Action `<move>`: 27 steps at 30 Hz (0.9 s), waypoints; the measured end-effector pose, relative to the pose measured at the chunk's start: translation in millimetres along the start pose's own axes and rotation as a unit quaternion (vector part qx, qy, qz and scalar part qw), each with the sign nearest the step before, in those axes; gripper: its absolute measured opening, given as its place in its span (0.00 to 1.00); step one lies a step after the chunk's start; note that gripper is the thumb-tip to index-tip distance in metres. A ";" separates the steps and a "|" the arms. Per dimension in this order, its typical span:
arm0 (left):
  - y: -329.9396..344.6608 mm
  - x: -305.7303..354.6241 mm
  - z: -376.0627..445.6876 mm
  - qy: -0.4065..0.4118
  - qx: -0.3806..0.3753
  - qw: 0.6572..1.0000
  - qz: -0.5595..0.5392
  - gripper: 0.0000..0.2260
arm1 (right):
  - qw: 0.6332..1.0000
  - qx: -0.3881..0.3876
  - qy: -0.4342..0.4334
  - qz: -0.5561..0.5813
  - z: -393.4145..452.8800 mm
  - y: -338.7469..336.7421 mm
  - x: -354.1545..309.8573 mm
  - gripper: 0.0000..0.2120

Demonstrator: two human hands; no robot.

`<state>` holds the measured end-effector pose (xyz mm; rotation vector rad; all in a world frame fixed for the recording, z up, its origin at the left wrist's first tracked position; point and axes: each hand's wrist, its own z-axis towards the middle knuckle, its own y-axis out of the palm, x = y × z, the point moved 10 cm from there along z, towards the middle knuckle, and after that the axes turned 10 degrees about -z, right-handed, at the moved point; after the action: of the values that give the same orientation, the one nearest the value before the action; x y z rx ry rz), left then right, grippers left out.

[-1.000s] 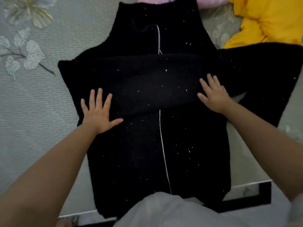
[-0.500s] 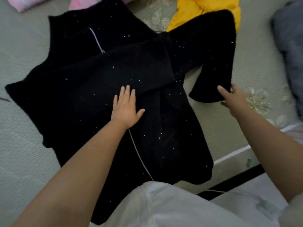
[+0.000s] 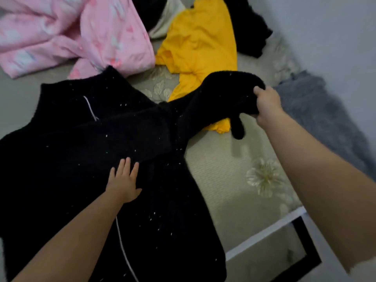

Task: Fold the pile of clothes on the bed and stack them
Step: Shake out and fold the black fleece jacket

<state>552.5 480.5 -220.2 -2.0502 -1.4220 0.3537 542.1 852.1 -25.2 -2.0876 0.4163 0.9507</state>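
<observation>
Early going: the black jacket (image 3: 85,159) has 1 sleeve folded across; the right hand (image 3: 265,103) grips the other sleeve (image 3: 219,98), the left hand (image 3: 124,180) presses flat, fingers straight. The pink garment (image 3: 71,33) and yellow garment (image 3: 199,43) lie unfolded.

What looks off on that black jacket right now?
The black jacket is dotted with pale lint specks, thickest near the left hand, which presses flat on it. The right hand grips the sleeve lifted off the bed, over the yellow garment. No damage shows.
</observation>
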 end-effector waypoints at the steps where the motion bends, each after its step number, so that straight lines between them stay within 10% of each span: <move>1: -8.7 0.7 -3.1 0.014 0.000 0.999 -0.037 0.35 | 0.999 -0.021 -0.021 0.013 -10.5 7.6 -16.6 0.14; 9: -113.5 -113.9 -103.2 -0.009 0.298 0.832 -0.468 0.29 | 0.941 -0.244 -0.233 -0.019 -149.8 151.9 -131.4 0.07; 18: -12.5 -287.6 -220.5 -0.178 0.303 0.842 -0.409 0.24 | 0.750 -0.494 -0.300 -0.321 -353.3 406.0 -28.7 0.25; 27: 23.4 -288.8 -152.1 -0.168 0.282 0.794 -0.512 0.22 | 0.565 -0.306 -0.417 -0.642 -302.7 385.7 71.1 0.28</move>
<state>539.8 160.8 -151.5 -0.5740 -2.0792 0.5741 518.9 375.3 -157.3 -1.4345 -1.9177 0.9452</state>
